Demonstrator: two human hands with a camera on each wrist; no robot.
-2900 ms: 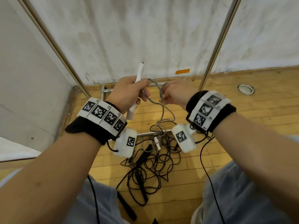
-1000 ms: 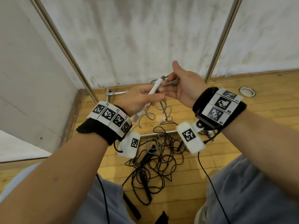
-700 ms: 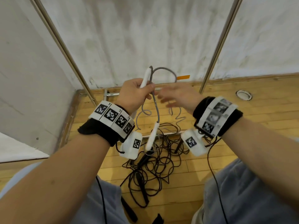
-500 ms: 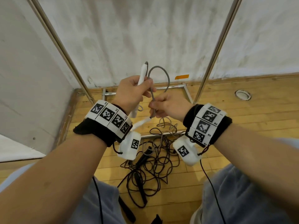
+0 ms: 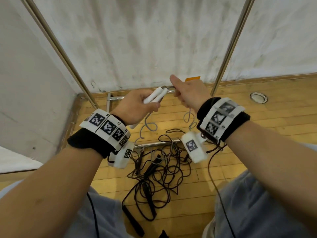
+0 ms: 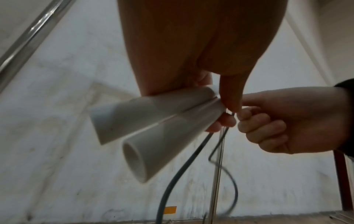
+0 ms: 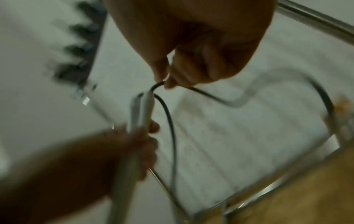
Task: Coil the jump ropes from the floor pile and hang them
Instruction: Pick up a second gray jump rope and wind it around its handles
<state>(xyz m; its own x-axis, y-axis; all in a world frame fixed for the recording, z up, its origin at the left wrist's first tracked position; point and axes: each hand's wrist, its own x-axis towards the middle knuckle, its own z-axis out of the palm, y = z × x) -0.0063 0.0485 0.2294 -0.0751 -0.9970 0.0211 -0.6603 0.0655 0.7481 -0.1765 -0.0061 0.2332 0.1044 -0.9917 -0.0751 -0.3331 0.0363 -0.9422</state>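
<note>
My left hand (image 5: pixel 137 107) grips two white jump-rope handles (image 5: pixel 155 96) side by side; the left wrist view shows the handles' (image 6: pixel 153 121) hollow ends. Their grey cord (image 5: pixel 149 124) curls down towards the floor. My right hand (image 5: pixel 188 93) pinches that grey cord (image 7: pixel 159 84) just past the handle tips, thumb raised. Lower on the wooden floor lies a tangled pile of black jump ropes (image 5: pixel 159 170) with black handles (image 5: pixel 147 198).
A metal rack stands against the white wall, with slanted uprights at left (image 5: pixel 60 48) and right (image 5: pixel 229 47) and a low floor bar (image 5: pixel 154 143). A round floor fitting (image 5: pixel 258 97) sits at the right. My knees in grey trousers (image 5: pixel 257 212) frame the pile.
The second white handle, which hung loose on the cord, now lies beside the first in my left hand. My right hand rose from below to pinch the cord at the handle tips.
</note>
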